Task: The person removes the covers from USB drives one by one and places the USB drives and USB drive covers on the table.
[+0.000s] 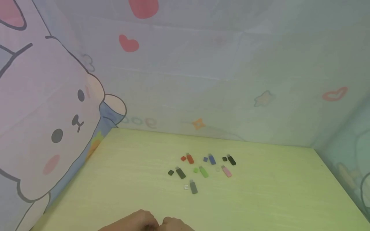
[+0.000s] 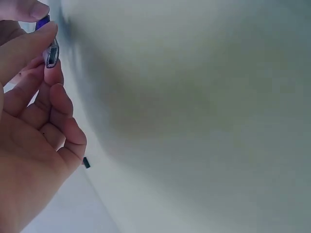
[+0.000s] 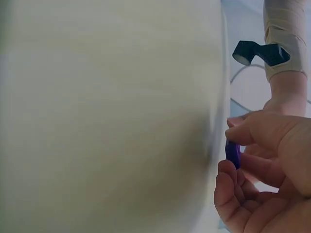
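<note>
At the table's near edge my left hand (image 1: pixel 134 221) and right hand (image 1: pixel 176 224) meet, both cut off by the bottom of the head view. Between them is a small purple USB stick (image 3: pixel 233 153). My right hand (image 3: pixel 267 165) pinches its purple body with thumb and fingers. In the left wrist view, my left hand (image 2: pixel 36 107) pinches the clear cap (image 2: pixel 51 56) at the other end, thumb against index finger. Purple (image 2: pixel 43 23) shows just above that thumb, where right fingertips overlap it. The head view hides the stick behind the hands.
On the yellow-green table (image 1: pixel 115 166) lie several uncapped USB sticks, including red (image 1: pixel 190 158), blue (image 1: pixel 212 159), green (image 1: pixel 203 172), pink (image 1: pixel 226 171) and grey (image 1: pixel 193 187). Each has a small cap at its left, such as a black cap (image 1: pixel 171 172). Printed cloth (image 1: pixel 188 64) walls the table's back and sides.
</note>
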Action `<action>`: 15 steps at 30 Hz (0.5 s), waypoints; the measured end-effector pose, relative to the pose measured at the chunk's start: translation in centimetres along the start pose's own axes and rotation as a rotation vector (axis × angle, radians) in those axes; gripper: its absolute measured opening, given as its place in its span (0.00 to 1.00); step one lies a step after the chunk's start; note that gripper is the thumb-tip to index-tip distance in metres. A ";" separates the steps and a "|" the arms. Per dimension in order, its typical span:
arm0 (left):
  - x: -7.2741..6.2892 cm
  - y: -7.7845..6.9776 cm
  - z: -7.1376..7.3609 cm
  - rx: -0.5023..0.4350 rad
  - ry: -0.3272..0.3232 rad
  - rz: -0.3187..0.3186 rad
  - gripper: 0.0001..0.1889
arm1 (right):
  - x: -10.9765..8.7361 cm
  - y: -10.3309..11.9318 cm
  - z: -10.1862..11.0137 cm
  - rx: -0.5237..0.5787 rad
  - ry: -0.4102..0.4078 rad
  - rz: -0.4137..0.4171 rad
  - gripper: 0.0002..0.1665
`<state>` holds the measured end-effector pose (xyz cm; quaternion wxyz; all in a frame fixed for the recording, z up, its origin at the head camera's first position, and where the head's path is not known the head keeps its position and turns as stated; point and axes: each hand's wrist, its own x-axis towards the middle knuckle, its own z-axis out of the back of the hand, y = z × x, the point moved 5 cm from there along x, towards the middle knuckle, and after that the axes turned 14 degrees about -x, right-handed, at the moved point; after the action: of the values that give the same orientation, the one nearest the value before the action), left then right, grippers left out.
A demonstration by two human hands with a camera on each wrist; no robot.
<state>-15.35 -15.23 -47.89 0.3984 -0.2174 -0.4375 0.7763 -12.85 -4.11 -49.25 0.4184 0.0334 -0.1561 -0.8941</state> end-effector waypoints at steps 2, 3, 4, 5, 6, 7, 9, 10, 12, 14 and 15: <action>0.2 -0.3 0.3 -0.015 0.015 0.026 0.06 | -0.2 -0.4 0.7 0.039 -0.021 0.016 0.15; 0.3 -0.5 0.5 -0.024 0.019 0.054 0.06 | -0.3 -0.6 1.2 0.044 -0.028 0.034 0.13; 0.4 -0.7 0.7 -0.050 0.021 0.091 0.04 | -0.4 -0.8 1.6 0.040 -0.029 0.054 0.12; 0.6 -0.9 1.0 -0.069 0.026 0.123 0.03 | -0.5 -1.1 2.1 0.047 -0.020 0.064 0.12; 0.7 -1.2 1.2 -0.074 0.032 0.146 0.04 | -0.6 -1.3 2.6 0.048 -0.016 0.076 0.12; 0.9 -1.5 1.4 -0.069 0.036 0.166 0.04 | -0.8 -1.6 3.1 0.047 -0.009 0.078 0.13; 1.5 -2.3 1.9 -0.014 0.032 0.145 0.09 | -1.1 -2.0 4.2 0.053 0.000 0.061 0.12; 1.8 -2.8 2.2 0.013 0.033 0.123 0.10 | -1.2 -2.2 4.7 0.058 0.003 0.039 0.12; 2.5 -3.6 2.6 0.087 0.031 0.060 0.11 | -1.6 -2.6 5.7 0.075 -0.009 0.001 0.10; 3.3 -4.5 3.0 0.142 0.021 -0.007 0.12 | -2.2 -3.1 6.7 0.093 -0.042 -0.030 0.10; 3.7 -4.9 3.2 0.155 0.021 -0.027 0.12 | -2.5 -3.3 7.2 0.088 -0.075 -0.026 0.10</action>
<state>-17.56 -12.40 -42.03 0.4288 -0.1880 -0.3747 0.8002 -15.04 1.57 -43.65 0.3988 0.0205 -0.2103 -0.8924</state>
